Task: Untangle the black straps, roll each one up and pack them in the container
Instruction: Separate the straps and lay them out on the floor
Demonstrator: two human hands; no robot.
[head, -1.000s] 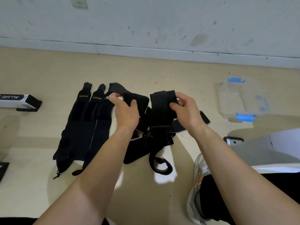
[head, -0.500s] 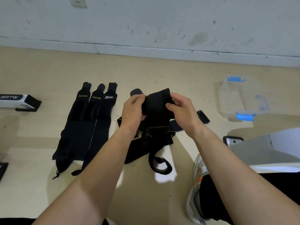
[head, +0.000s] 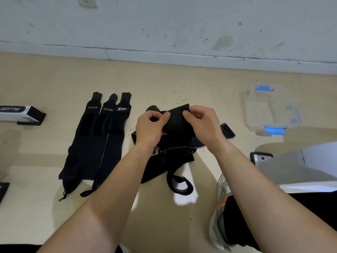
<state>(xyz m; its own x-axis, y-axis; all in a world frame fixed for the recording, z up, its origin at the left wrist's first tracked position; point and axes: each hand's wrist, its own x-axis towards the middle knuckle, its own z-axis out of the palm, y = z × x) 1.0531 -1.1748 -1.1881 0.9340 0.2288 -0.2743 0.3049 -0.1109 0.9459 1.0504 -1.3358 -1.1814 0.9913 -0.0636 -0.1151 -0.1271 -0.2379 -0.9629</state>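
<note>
We see a tan floor (head: 45, 75). Right under our left hand (head: 149, 128) and right hand (head: 202, 123) lies a heap of black straps (head: 164, 161), all mixed up. Left of the left hand, three flat straps (head: 94, 139) lie side by side, touching. Far past them sits a white and black box (head: 20, 115). Out to the right of the right hand sits a clear container (head: 269, 110) with blue clips. Near the right wrist lies a small black and silver thing (head: 261, 157).
</note>
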